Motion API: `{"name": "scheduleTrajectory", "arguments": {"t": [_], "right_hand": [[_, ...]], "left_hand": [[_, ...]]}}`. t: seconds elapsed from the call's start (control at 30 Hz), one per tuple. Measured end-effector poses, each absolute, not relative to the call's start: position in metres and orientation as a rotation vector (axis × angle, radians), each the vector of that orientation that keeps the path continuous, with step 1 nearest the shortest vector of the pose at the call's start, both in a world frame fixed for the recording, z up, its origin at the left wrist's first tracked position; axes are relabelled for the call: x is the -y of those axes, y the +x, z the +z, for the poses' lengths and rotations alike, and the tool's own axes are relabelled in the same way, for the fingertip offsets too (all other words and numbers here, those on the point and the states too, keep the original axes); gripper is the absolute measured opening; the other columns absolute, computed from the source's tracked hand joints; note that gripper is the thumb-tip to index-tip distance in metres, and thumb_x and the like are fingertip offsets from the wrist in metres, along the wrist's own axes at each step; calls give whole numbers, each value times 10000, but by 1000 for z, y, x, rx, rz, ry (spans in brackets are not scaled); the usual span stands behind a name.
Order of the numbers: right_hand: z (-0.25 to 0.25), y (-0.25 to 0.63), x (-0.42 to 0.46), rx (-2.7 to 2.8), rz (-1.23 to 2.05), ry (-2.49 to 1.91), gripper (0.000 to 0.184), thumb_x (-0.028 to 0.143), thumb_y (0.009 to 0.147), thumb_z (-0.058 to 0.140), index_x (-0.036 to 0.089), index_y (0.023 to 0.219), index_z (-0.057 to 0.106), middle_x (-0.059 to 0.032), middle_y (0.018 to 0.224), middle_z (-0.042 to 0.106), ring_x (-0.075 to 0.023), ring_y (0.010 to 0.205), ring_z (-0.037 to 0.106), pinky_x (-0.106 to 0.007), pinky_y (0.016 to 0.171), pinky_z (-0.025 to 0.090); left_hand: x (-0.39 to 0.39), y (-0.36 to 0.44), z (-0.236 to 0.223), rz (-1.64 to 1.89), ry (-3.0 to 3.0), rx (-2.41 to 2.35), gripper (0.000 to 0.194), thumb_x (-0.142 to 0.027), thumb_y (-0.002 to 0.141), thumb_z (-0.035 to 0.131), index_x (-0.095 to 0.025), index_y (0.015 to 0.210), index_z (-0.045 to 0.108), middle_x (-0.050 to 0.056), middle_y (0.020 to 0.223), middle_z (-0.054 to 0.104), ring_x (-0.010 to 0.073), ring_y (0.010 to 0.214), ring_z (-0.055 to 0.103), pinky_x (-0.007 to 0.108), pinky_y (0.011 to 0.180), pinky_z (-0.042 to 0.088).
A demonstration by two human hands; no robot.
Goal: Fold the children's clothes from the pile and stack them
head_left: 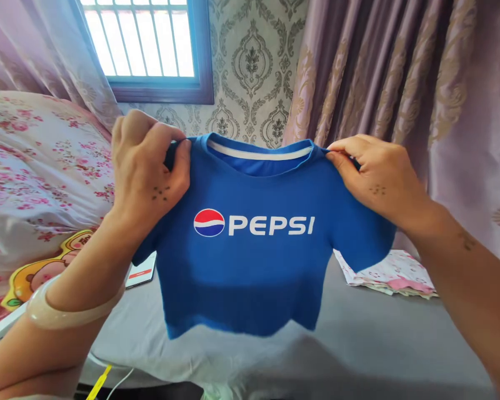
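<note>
A blue T-shirt (250,266) with a white "PEPSI" print and a round red, white and blue logo hangs in front of me, its front facing me. My left hand (150,166) pinches one shoulder beside the collar between thumb and fingers. At the opposite shoulder, my right hand (370,172) pinches the cloth the same way. The neckline, with a white band inside, is stretched between both hands. The lower hem hangs loose and wavy above the grey bed sheet (379,333).
Behind the shirt on the left lies a phone (144,271). Folded patterned cloths (395,272) rest on the right. Floral bedding (45,178) and a yellow cartoon cushion (45,266) are at the left. A yellow-tagged cable (99,383) runs near the front edge.
</note>
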State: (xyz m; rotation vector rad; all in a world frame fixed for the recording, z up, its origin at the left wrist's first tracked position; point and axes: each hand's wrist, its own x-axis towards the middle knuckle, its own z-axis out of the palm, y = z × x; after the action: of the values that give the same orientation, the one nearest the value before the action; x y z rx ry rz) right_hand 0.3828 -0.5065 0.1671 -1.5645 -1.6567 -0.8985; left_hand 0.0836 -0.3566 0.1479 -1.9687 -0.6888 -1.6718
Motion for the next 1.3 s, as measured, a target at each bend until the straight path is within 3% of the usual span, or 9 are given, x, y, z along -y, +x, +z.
{"name": "scheduleTrajectory", "arguments": {"t": [0.13, 0.27, 0.47, 0.6, 0.83, 1.3], "right_hand": [[147, 406, 474, 1804, -645, -1696, 253, 379, 923, 498, 269, 946, 725, -54, 992, 719, -288, 946, 644, -399, 842, 457], [95, 434, 429, 1848, -483, -1967, 230, 325, 914, 504, 262, 936, 725, -43, 1013, 729, -251, 942, 643, -343, 801, 447], [10, 457, 371, 1805, -340, -2365, 316, 344, 986, 380, 251, 1076, 668, -77, 1123, 664, -239, 1010, 614, -322, 776, 430], [-34, 463, 347, 1817, -353, -2489, 364, 369, 1022, 288, 251, 1143, 610, -80, 1144, 619, -226, 989, 626, -318, 766, 419], [-79, 484, 319, 1878, -418, -2515, 357, 359, 1035, 249, 234, 1152, 563, -84, 1175, 588, -229, 941, 652, -316, 722, 403], [-119, 536, 249, 2014, -386, -2519, 338, 332, 1038, 264, 212, 1163, 554, -108, 1179, 586, -244, 978, 648, -313, 705, 404]], "left_hand": [[317, 103, 126, -1451, -2234, 757, 165, -315, 857, 519, -229, 816, 653, 51, 832, 588, 242, 923, 580, 431, 910, 435], [260, 141, 68, -1191, -2478, 891, 198, -304, 838, 499, -221, 744, 652, 65, 768, 621, 236, 831, 583, 396, 855, 443], [203, 201, -33, -997, -2600, 1125, 234, -245, 868, 438, -183, 795, 652, 104, 854, 673, 247, 844, 583, 379, 839, 421], [183, 222, -76, -900, -2633, 1199, 260, -228, 908, 399, -167, 859, 646, 120, 923, 665, 261, 918, 566, 372, 866, 394], [159, 234, -104, -808, -2637, 1225, 300, -268, 966, 346, -161, 967, 626, 133, 1001, 636, 278, 972, 527, 375, 836, 362], [95, 274, -130, -641, -2692, 1209, 317, -268, 971, 336, -145, 1004, 627, 141, 1016, 637, 288, 976, 520, 380, 803, 355]]}}
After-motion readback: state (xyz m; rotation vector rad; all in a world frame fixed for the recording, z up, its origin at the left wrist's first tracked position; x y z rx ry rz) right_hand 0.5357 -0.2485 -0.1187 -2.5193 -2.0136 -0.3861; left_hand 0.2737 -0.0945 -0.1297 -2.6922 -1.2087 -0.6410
